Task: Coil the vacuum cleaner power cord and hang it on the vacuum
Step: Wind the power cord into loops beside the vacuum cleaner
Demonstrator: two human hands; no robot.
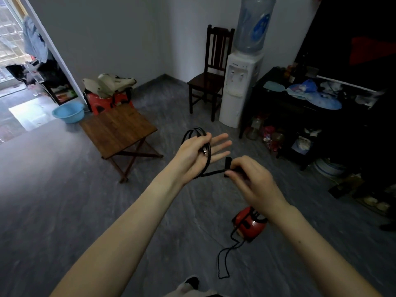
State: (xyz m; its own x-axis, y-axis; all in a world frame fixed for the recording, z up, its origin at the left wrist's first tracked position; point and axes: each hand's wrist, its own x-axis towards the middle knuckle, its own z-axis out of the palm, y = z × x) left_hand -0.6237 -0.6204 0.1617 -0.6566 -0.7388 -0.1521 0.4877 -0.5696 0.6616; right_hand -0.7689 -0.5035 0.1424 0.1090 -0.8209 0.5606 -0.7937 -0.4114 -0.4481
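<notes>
A black power cord (194, 133) is looped a few times around my left hand (199, 154), which is held palm up with the fingers stretched out; the metal plug prongs rest on the palm. My right hand (252, 179) pinches a stretch of the same cord between thumb and fingers, just right of the left hand. The small red vacuum cleaner (249, 225) lies on the grey floor below my right wrist, partly hidden by it. A slack length of cord trails from the vacuum across the floor towards my foot.
A low wooden folding table (117, 129) stands to the left, with a blue basin (68, 112) and a red stool behind it. A dark wooden chair (210, 80) and a water dispenser (240, 86) stand at the back wall. A cluttered black cabinet (300, 112) fills the right.
</notes>
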